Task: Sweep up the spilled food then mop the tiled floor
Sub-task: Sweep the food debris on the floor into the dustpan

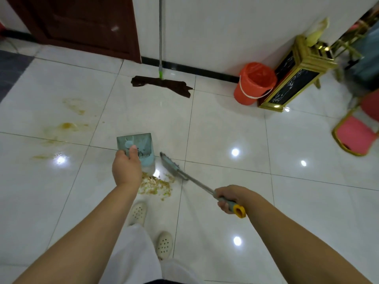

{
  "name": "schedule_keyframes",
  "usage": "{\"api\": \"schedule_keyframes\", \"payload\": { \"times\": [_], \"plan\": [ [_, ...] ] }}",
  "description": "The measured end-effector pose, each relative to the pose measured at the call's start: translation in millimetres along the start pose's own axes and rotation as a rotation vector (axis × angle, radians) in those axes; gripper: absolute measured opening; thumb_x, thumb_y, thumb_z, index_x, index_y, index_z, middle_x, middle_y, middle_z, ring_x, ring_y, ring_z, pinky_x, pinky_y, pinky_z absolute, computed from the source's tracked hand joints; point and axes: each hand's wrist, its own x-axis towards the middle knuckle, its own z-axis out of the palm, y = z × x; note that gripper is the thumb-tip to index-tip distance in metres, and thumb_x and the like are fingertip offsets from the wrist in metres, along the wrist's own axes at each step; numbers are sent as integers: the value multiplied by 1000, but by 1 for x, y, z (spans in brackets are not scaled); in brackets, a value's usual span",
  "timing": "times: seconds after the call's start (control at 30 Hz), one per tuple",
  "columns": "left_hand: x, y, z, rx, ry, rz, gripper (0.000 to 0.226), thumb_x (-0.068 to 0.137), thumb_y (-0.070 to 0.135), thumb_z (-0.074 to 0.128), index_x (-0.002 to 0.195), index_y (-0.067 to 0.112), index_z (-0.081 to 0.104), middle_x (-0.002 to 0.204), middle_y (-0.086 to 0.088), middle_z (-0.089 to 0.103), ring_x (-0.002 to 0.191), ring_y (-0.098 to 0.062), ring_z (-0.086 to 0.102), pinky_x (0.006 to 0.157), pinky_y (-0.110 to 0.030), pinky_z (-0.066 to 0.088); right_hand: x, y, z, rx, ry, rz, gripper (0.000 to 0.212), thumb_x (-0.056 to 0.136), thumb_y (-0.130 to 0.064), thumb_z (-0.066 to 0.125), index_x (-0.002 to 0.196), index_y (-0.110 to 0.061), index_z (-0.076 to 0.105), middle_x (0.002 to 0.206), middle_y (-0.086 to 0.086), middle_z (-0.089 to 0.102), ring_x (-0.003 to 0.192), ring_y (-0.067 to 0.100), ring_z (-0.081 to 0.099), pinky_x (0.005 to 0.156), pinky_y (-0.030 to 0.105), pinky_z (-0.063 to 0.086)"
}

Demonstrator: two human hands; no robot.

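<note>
A pile of spilled food (pixel 156 185), pale green and brown bits, lies on the white tiled floor (pixel 225 130) just ahead of my feet. My left hand (pixel 126 167) grips the handle of a teal dustpan (pixel 137 147), whose mouth sits at the pile's far edge. My right hand (pixel 229 198) grips the grey and yellow handle of a broom (pixel 174 166); its head rests on the floor to the right of the pile. Yellow-brown smears (pixel 67 126) stain the tiles to the left. A mop (pixel 162 83) with a dark cloth head leans against the far wall.
An orange bucket (pixel 253 83) stands by the wall at the right, beside a gold-framed black stand (pixel 295 83). A pink chair with a gold frame (pixel 356 136) is at the far right. A dark wooden door (pixel 82 23) is at the back left.
</note>
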Motion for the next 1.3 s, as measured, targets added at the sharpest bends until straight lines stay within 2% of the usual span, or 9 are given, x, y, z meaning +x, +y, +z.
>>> {"api": "schedule_keyframes", "payload": {
  "times": [0.37, 0.53, 0.67, 0.8, 0.87, 0.93, 1.03, 1.17, 1.3],
  "plan": [
    [88, 27, 11, -14, -62, -13, 46, 97, 44, 39, 91, 1, 55, 78, -6, 58, 71, -24, 54, 60, -30, 38, 19, -129, -16, 335, 121, -158, 17, 98, -10, 45, 83, -2, 43, 62, 10, 40, 21, 10, 36, 28, 12, 36],
    [145, 28, 15, -33, -93, -3, 44, 97, 43, 41, 91, 2, 55, 72, -2, 58, 67, -22, 55, 57, -28, 38, 44, -207, -7, 528, 140, -171, 23, 97, -7, 45, 75, -4, 44, 31, 6, 37, 20, 10, 35, 29, 12, 36],
    [193, 24, 14, -65, -107, -29, 38, 96, 44, 41, 84, 9, 50, 68, 2, 57, 64, -19, 55, 60, -27, 41, 68, -261, 14, 543, 158, -119, 24, 97, -10, 46, 74, -5, 42, 30, 6, 37, 19, 10, 34, 28, 12, 35],
    [228, 19, 12, -78, -104, -46, 33, 95, 47, 42, 75, 21, 46, 68, 3, 58, 62, -16, 56, 55, -26, 39, 84, -296, 49, 485, 155, -110, 18, 98, -8, 44, 81, 0, 44, 62, 9, 43, 21, 11, 39, 28, 12, 36],
    [239, 16, 12, -74, -98, -53, 33, 94, 48, 42, 75, 22, 46, 68, 3, 58, 62, -16, 56, 55, -26, 39, 87, -305, 66, 432, 156, -104, 15, 98, -7, 45, 85, 0, 44, 69, 10, 42, 28, 12, 43, 29, 12, 38],
    [246, 14, 11, -83, -91, -61, 34, 94, 48, 43, 79, 18, 48, 68, 2, 58, 62, -18, 56, 57, -27, 41, 87, -309, 81, 348, 139, -88, 11, 98, -7, 46, 89, -1, 46, 72, 11, 44, 33, 12, 44, 31, 12, 40],
    [249, 12, 8, -99, -81, -72, 34, 94, 46, 43, 84, 14, 49, 71, 0, 59, 65, -21, 57, 61, -30, 44, 82, -302, 100, 156, 117, -53, 11, 98, -9, 47, 91, 0, 49, 72, 11, 46, 25, 12, 44, 32, 12, 40],
    [241, 13, 4, -110, -54, -70, 35, 95, 45, 43, 85, 12, 50, 71, 0, 58, 67, -22, 57, 62, -31, 46, 75, -279, 118, -25, 96, -4, 17, 98, -13, 47, 111, -2, 46, 69, 9, 45, 23, 10, 39, 31, 13, 37],
    [222, 10, -1, -134, -32, -98, 35, 95, 45, 43, 85, 12, 50, 72, 0, 58, 70, -22, 57, 66, -34, 47, 68, -249, 127, -200, 87, -16, 28, 98, -13, 46, 124, -6, 44, 66, 7, 43, 41, 11, 38, 33, 13, 36]
  ]
}}
